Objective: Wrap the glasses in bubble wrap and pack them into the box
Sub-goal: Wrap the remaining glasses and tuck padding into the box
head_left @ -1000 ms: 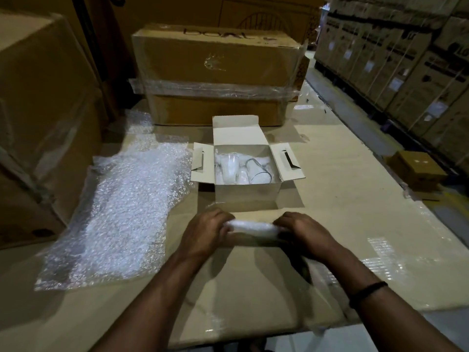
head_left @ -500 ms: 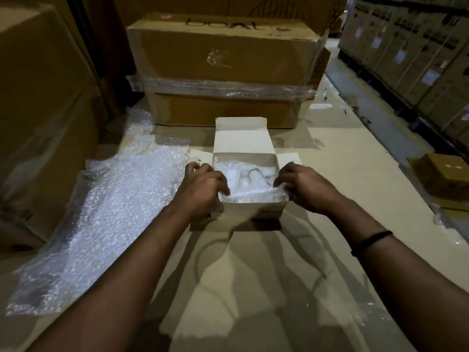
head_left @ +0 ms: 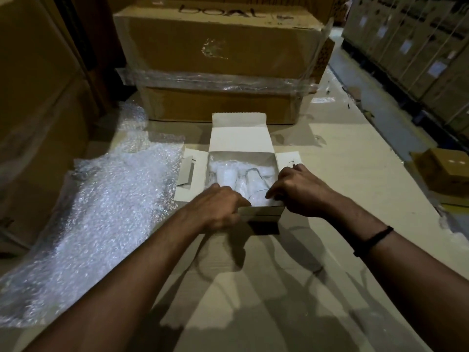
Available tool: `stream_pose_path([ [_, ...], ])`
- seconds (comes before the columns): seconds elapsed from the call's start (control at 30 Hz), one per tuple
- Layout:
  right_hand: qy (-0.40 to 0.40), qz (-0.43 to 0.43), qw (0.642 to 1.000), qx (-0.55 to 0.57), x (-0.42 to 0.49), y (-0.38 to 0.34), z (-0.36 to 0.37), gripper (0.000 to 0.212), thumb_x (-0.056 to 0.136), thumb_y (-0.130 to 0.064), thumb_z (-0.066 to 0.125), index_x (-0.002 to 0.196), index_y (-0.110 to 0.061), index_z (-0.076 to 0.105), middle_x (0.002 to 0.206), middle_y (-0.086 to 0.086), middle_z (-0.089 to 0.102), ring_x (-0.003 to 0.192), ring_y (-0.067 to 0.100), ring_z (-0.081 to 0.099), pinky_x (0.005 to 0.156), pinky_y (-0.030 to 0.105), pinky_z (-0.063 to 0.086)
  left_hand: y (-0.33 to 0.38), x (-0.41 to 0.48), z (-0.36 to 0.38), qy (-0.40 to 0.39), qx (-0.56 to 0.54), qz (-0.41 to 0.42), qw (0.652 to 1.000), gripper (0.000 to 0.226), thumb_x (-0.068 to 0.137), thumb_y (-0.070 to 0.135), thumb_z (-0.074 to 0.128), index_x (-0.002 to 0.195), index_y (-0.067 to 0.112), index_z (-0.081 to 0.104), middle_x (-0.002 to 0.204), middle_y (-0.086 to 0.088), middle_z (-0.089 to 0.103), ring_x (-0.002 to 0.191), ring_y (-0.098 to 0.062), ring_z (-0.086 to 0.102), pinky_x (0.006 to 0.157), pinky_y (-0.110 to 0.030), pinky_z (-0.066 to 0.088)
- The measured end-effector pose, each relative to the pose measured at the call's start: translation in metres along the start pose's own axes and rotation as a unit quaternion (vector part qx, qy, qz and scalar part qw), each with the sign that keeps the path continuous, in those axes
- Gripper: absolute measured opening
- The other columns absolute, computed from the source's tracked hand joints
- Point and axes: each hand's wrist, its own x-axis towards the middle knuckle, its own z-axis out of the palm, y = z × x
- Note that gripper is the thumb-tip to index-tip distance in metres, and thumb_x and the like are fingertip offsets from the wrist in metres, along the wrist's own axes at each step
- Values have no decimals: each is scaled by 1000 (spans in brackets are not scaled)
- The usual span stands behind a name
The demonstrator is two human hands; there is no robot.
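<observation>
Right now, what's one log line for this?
packing | left hand and right hand reach into white box | wrapped glasses inside | flaps open | bubble wrap sheet left of box

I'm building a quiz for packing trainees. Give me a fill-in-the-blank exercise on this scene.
1. The loose bubble wrap sheet lies to the ___ of the white box.
2. The wrapped glasses lie ___ the white box.
3. A black band sits on the ___ wrist.
4. The white box is ___, its flaps folded outward.
Missing words: left; inside; right; open.
</observation>
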Motion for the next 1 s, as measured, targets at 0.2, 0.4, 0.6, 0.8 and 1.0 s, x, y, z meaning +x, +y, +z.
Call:
stream_pose_path([
  [0.2,-41,-8,997,-60,-11,-1,-13,44,80,-10,56,115,-34,67,124,-16,63,119,19,46,90,35,27,1,2,-2,38,-22,-32,999,41,83,29,54,122,32,66,118,6,69,100,-16,65,92,-32,47],
  [0.4,-185,12,975,-126,-1,-13,-8,49,91,-15,39,129,-39,56,131,-13,59,130,22,33,116,46,11,-11,-13,-6,27,169,-78,982,42,73,43,44,101,29,72,86,2,68,96,-18,56,96,-42,29],
  [0.6,-172,27,977,-122,6,-22,-16,47,92,-16,42,133,-37,53,130,-2,61,129,19,42,114,42,16,-16,-19,-6,-11,106,-60,993,52,63,39,40,104,30,70,87,3,66,105,-18,52,111,-49,15],
  [0.8,-241,28,966,-91,14,-30,-10,49,88,-10,38,127,-34,56,118,-3,67,106,19,60,103,36,33,-15,-20,0,-16,175,-77,981,50,74,45,46,117,30,66,106,-2,68,126,-22,41,114,-56,5],
  [1.0,-252,69,964,-55,10,-40,-23,54,87,-8,37,129,-36,54,123,-4,64,112,19,56,104,33,32,-27,-34,14,102,100,-52,988,54,67,32,49,117,27,67,117,2,68,128,-21,45,112,-48,10],
])
